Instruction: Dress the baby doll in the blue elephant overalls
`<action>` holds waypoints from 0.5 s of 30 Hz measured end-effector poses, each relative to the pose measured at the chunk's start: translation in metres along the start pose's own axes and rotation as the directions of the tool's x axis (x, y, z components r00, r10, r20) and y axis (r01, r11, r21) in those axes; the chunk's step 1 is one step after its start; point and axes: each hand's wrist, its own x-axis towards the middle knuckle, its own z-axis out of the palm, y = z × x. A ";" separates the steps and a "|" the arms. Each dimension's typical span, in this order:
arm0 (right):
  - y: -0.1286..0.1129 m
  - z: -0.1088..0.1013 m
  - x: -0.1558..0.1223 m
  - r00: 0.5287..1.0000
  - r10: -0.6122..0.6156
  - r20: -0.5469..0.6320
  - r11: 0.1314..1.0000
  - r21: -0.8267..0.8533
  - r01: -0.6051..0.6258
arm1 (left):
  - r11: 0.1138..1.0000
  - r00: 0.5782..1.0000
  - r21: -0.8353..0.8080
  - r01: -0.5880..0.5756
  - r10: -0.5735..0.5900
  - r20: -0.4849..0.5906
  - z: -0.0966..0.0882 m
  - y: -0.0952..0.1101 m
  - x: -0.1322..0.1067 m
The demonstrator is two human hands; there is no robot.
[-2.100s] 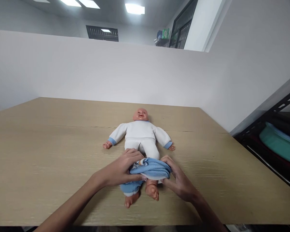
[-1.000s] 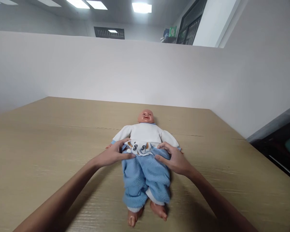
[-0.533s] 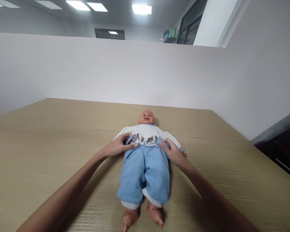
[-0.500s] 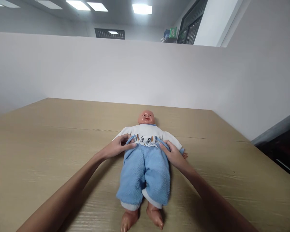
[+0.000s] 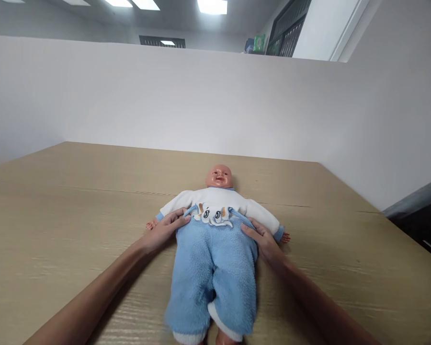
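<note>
Head view shows a doll (image 5: 219, 177) face-up on a table (image 5: 93, 175), with the left hand (image 5: 167, 227) and right hand (image 5: 266, 238) curled, each lightly pinching one side of its blue pants (image 5: 197, 249) by the tummy, probably straightening them, which calls for gentle, even tugs next.

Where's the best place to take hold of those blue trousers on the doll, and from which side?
Probably by the waistband, at the hips, from both sides, just where the left hand and right hand are. There the blue trousers' edge makes a narrow rim to pinch, and the doll lies face up with its front exposed.
</note>
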 end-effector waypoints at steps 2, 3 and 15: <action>-0.012 -0.002 0.000 0.991 -0.136 0.016 0.967 -0.214 0.137 | 0.988 0.997 0.137 -0.070 0.064 0.052 0.004 0.013 0.000; -0.019 -0.002 0.001 0.981 -0.193 0.028 0.937 -0.291 0.193 | 0.972 0.992 0.205 -0.111 0.097 0.079 0.007 0.022 0.000; 0.007 -0.007 0.028 0.980 -0.174 -0.094 0.907 -0.402 0.123 | 0.956 0.994 0.272 -0.105 0.109 0.002 0.000 0.019 0.010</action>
